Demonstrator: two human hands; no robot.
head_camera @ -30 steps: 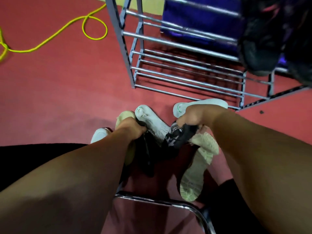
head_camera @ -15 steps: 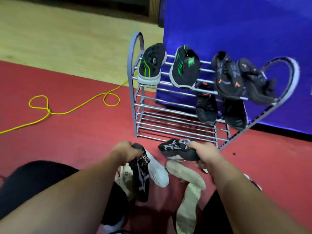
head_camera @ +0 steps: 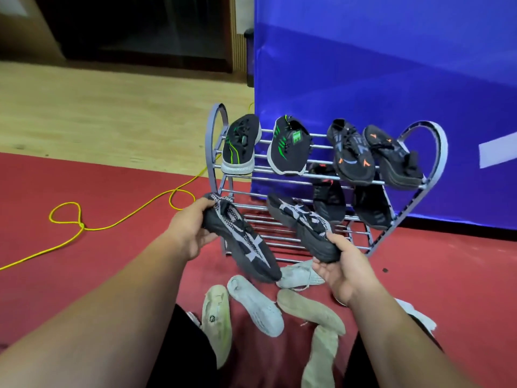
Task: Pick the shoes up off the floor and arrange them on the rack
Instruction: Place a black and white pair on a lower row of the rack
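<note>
Held sneakers (head_camera: 243,239) blk w/ grey-white streaks. Rack (head_camera: 436,152) grey. Top-left pair (head_camera: 240,144) blk w/ green stripes, top-right pair (head_camera: 354,152) blk w/ orange marks. Floor shoes (head_camera: 254,306) white/cream. Carpet (head_camera: 84,191) red, cord (head_camera: 126,222) yellow, backdrop (head_camera: 363,65) blue.

White lettering runs across the heel tab (head_camera: 221,198) of one black shoe (head_camera: 246,242), too blurred to read.

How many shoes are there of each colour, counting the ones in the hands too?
black-and-green shoes: 2
black-and-orange shoes: 2
other dark shoes on the rack: 2
black-and-grey shoes, in the left hand and right hand: 2
pale shoes on the floor: 5 plainly seen
Total: 13; a white bit at the right may be another.
</note>
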